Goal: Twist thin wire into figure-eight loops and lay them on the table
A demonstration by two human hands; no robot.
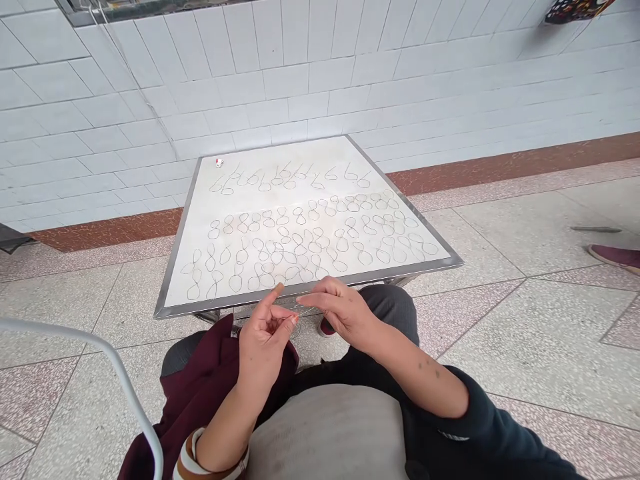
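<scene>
Just in front of the table's near edge, my left hand [265, 333] pinches a thin wire [306, 311] between thumb and fingertip. My right hand [345, 312] has its fingers closed at the other side of the same wire, close to the left fingertips. A small loop of it seems to hang below the left thumb, though it is too fine to trace fully. Ahead on the white table [260, 203] lie many thin bent wire pieces: figure-eight loops [300, 215] in the middle and near rows, and six-shaped ones [331, 176] farther back.
A small white-and-red object [219, 162] sits at the table's far left corner. The tiled wall [285, 87] rises behind the table. A grey curved metal tube [117, 370] stands at my left. Another person's shoe [613, 255] shows on the floor at right.
</scene>
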